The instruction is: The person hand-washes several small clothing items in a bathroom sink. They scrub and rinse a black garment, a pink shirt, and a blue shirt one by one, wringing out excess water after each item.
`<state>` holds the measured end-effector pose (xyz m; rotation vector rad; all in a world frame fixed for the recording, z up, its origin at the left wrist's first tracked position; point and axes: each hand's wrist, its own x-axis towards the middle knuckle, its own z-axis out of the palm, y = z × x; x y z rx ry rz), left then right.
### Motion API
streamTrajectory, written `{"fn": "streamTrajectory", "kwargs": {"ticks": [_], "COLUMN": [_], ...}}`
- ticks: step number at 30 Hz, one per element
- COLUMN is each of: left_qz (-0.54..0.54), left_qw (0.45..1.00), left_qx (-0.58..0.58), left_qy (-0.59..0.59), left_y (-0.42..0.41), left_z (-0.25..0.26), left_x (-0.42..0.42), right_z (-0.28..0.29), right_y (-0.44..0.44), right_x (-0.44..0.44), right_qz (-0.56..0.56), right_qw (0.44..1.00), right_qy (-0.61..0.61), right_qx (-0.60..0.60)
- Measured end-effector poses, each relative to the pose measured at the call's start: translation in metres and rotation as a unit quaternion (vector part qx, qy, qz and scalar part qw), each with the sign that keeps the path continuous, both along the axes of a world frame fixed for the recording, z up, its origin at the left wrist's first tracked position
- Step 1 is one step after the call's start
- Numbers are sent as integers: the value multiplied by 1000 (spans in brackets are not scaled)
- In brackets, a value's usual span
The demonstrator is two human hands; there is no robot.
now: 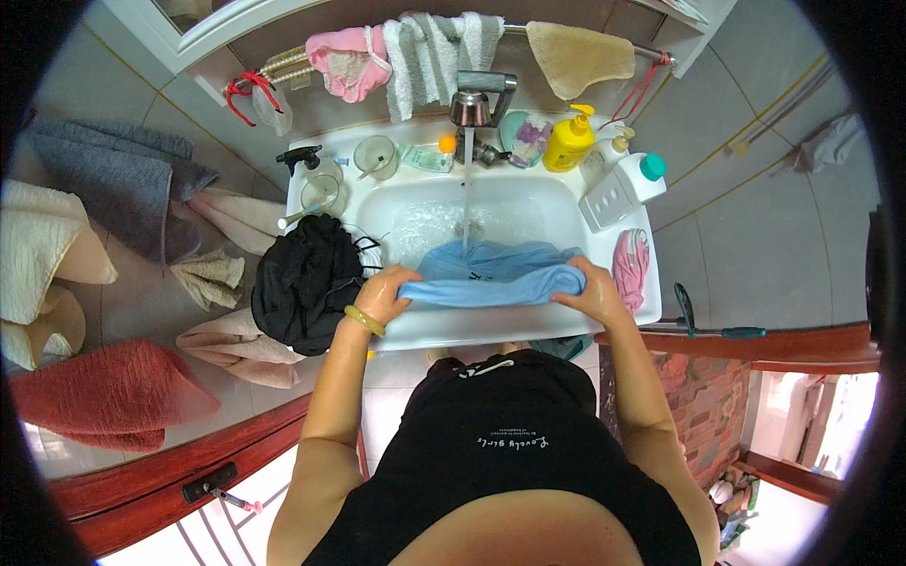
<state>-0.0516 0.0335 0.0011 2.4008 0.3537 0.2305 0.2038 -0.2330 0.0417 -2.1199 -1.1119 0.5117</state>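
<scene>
A wet light-blue cloth garment (495,279) is stretched across the front of a white washbasin (425,329). My left hand (386,293), with a yellowish bangle at the wrist, grips its left end. Its right end is in my right hand (591,290). The far part of the garment lies in the water in the bowl. From the metal faucet (471,110) a stream of water (467,191) runs down onto the cloth. A bundle of black fabric (308,286) rests on the basin's left rim beside my left hand. A pink cloth (630,269) lies on the right rim.
Along the back ledge stand a glass cup (375,157), a yellow pump bottle (568,145) and a white bottle with a teal cap (619,194). A spray bottle (322,184) is at the back left. Cloths hang from a metal rail (515,29); towels (113,389) hang at the left.
</scene>
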Motion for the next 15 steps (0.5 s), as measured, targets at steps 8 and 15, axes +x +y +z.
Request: {"fn": "streamTrajectory", "kwargs": {"ticks": [8, 15], "left_qz": [13, 30], "left_qw": [985, 984], "left_qx": [-161, -157], "left_qy": [63, 81], "left_y": [-29, -26], "left_z": [31, 28], "left_x": [-9, -5], "right_z": [-23, -20], "right_y": [-25, -19], "right_x": [-6, -9], "right_qz": [-32, -25], "right_qw": [996, 997], "right_qy": [78, 64], "right_qx": [-17, -22]}}
